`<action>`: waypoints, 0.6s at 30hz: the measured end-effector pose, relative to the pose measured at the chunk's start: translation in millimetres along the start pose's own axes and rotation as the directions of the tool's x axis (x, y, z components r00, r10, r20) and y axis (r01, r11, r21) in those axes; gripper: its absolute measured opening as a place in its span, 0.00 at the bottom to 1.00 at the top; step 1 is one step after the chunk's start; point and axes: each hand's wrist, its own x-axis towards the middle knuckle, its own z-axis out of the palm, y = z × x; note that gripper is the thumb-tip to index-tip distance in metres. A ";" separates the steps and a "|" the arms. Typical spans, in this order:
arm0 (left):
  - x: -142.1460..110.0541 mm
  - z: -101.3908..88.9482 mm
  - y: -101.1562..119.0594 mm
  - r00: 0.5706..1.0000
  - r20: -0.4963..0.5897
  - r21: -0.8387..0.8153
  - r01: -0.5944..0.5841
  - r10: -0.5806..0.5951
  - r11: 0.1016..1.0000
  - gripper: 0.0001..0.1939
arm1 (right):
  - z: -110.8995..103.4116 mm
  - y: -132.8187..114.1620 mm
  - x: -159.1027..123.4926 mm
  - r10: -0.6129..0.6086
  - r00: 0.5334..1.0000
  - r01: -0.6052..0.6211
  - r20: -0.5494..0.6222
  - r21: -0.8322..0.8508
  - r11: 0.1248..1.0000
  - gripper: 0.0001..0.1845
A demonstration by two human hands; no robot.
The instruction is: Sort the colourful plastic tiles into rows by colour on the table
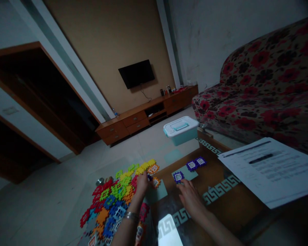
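Plastic tiles [110, 198] left of table [228, 201]; papers [269, 171] atop; sofa [256, 89] right.

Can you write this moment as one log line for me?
left hand: at colourful plastic tiles | right hand: beside purple tile | left wrist: silver bracelet

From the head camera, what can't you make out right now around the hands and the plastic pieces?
In the head view:
Whether the left hand holds a piece: its fingers hide that.
Pile of interlocking plastic pieces: the lower edge cuts it off.
Printed sheet: blur hides the words.
Bright rectangle: glare and the lower edge hide what it is.
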 end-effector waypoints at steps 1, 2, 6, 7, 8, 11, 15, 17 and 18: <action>-1.6 -2.1 -1.9 1.000 -0.010 -0.009 -0.018 0.018 1.000 0.14 | -1.8 0.2 -0.7 -0.002 1.000 0.002 -0.007 0.008 1.000 0.22; -3.0 -3.9 -2.8 0.999 -0.022 -0.018 -0.035 0.034 0.999 0.14 | -4.0 0.2 -1.0 -0.004 1.000 0.004 -0.015 0.016 1.000 0.22; -5.6 -4.6 13.5 0.990 -0.070 -0.059 -0.131 0.126 0.990 0.15 | -12.9 -5.4 -2.4 -0.014 1.000 0.014 -0.011 0.062 0.998 0.21; -5.9 -2.6 23.5 0.981 -0.070 -0.076 -0.185 0.180 0.980 0.17 | -14.0 -8.3 -3.6 -0.020 1.000 0.019 0.013 0.074 0.997 0.20; -6.2 0.0 35.2 0.964 -0.058 -0.104 -0.265 0.260 0.959 0.20 | -14.2 -11.6 -5.2 -0.030 0.999 0.026 0.045 0.088 0.996 0.19; -7.5 9.3 73.0 0.827 0.047 -0.238 -0.536 0.561 0.810 0.27 | -10.8 -21.4 -11.7 -0.130 0.981 0.108 0.143 0.151 0.983 0.18; -7.6 20.6 104.8 0.706 0.199 -0.310 -0.613 0.680 0.727 0.29 | -3.9 -29.1 -18.3 -0.241 0.950 0.209 0.198 0.168 0.963 0.16; -6.6 26.2 110.2 0.718 0.231 -0.284 -0.596 0.657 0.751 0.30 | -3.7 -31.5 -20.0 -0.244 0.943 0.215 0.226 0.145 0.966 0.16; -5.9 29.1 111.5 0.729 0.236 -0.268 -0.587 0.642 0.764 0.31 | -4.5 -32.8 -20.6 -0.248 0.939 0.221 0.238 0.136 0.966 0.16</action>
